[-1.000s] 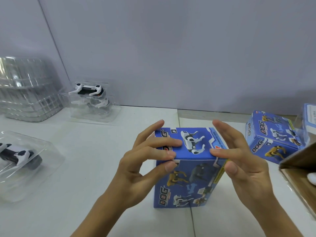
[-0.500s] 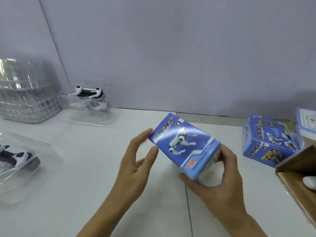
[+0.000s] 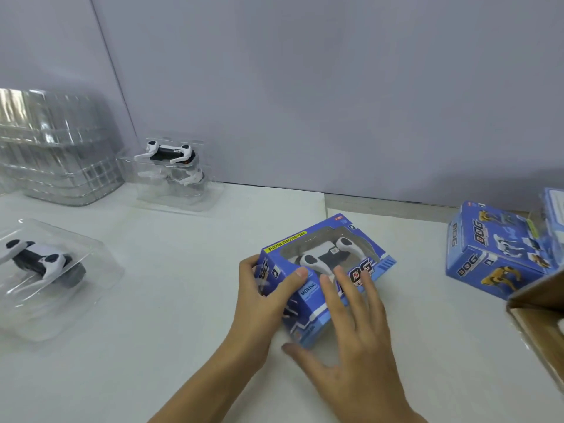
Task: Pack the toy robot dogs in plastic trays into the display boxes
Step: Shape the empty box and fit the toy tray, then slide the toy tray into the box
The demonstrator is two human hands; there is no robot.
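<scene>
Two hands on one blue display box, window side up.

The display box [image 3: 323,276] lies on the white tabletop [image 3: 183,300] near the middle, and a white and black toy dog [image 3: 328,257] shows through its clear window. The left hand [image 3: 262,303] grips the box's left end, thumb curled over the top edge and fingers wrapped around the side. The right hand [image 3: 354,340] lies flat on the near face, fingers straight and spread apart, holding nothing. At the near left a second toy dog [image 3: 36,262] sits in a clear plastic tray [image 3: 91,270]; a third tray with a dog [image 3: 171,175] stands at the far left, beside a stack of empty trays [image 3: 52,148]. Another blue box [image 3: 500,251] rests at the far right, well apart from the hands, next to a brown carton [image 3: 540,319].
</scene>
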